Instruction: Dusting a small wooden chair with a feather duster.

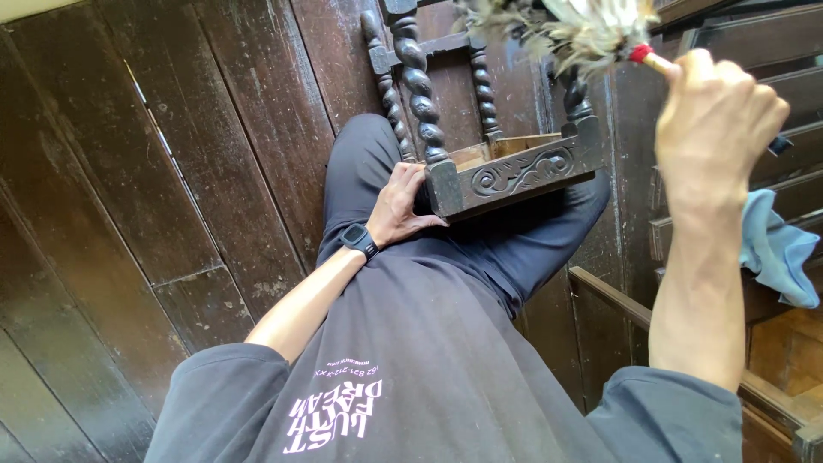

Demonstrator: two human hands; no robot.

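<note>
On the person's lap, the carved dark-wood stool lies tipped, its near corner clasped by the left hand, while the right hand, fist closed around a feather duster, could snag feathers on twisted legs.

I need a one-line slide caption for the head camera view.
Left hand steadies a dark carved wooden stool on the lap; right hand holds a pale feather duster above it.
</note>
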